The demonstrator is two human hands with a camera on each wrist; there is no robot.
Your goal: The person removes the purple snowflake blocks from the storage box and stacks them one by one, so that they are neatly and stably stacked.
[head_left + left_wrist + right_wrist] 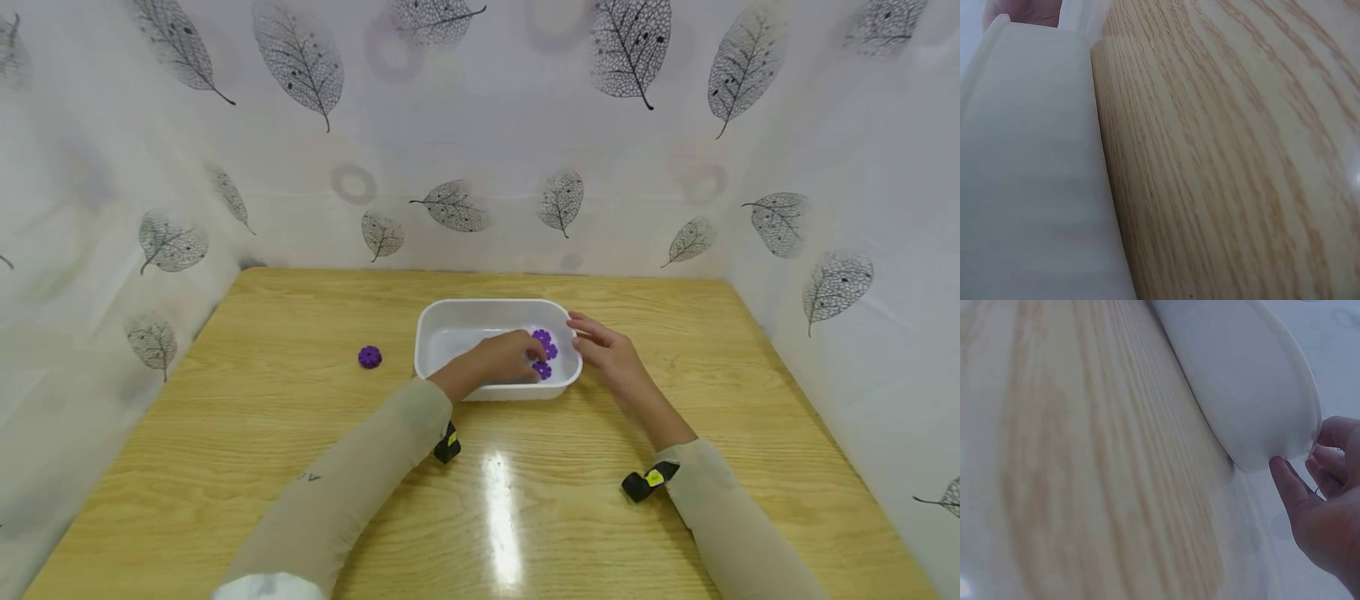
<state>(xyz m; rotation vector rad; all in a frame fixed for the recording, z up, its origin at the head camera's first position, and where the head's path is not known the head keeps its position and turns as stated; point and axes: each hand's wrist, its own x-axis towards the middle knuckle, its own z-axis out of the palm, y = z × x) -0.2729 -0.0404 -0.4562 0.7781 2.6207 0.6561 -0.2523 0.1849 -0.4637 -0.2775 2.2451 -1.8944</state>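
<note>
A white plastic tray (442, 386) sits on the table, holding a few purple flower-shaped discs (550, 351) at its right end. My left hand (506, 357) reaches inside, fingers bent down and thumb opposite, round the nearest purple disc (542, 370). In the left wrist view only a bit of that hand (1029, 9) shows beyond the tray wall (1035, 144). My right hand (609, 354) holds the tray's right end. Its thumb (1280, 472) presses the outer wall in the right wrist view, with fingers at the rim.
Left of the tray lies a small purple stack of flower-shaped discs (370, 357) on the wooden table (300, 400). White cloth (487, 142) printed with dark leaves hangs behind the table and on both sides.
</note>
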